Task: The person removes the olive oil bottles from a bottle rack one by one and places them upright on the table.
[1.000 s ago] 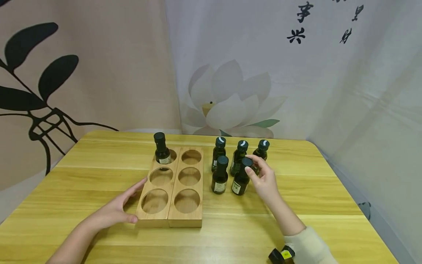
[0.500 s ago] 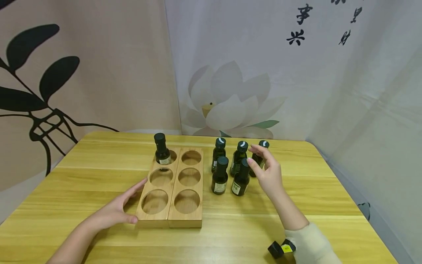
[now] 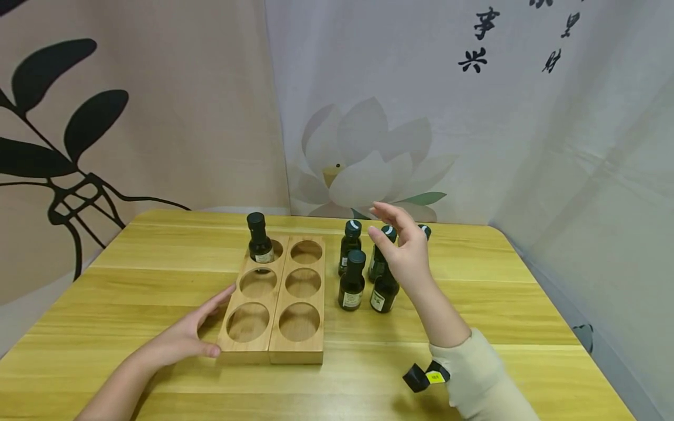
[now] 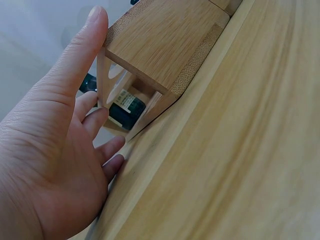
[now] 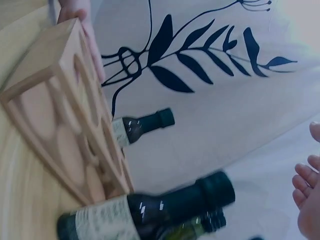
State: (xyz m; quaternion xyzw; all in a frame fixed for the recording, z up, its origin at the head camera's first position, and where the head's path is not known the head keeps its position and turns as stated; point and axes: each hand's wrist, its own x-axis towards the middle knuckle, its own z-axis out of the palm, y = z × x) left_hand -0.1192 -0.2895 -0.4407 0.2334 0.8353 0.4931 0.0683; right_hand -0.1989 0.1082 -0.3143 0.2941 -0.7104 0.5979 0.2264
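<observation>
A pale wooden rack [image 3: 296, 355] with round holes lies on the table. In its back left hole stands a dark bottle [image 3: 258, 237], also visible inside the rack in the left wrist view. My left hand [image 3: 181, 336] rests its thumb and fingers against the rack's left side, the thumb at the front corner. My right hand [image 3: 405, 251] is raised over the bottles, fingers spread and holding nothing. It partly covers the front right bottle [image 3: 383, 297] and two back ones. Another dark bottle [image 3: 351, 287] stands at front left of the group, with a back bottle [image 3: 350, 242] behind it.
The wooden table [image 3: 505, 292] ends at a hanging cloth [image 3: 368, 58] printed with a lotus and plant shapes. A small black device with a yellow label [image 3: 434, 377] sits at my right sleeve.
My right hand has left the front right bottle's cap, drawing back a little, then rising and moving left over the group. The left hand, rack and bottles stay put.
</observation>
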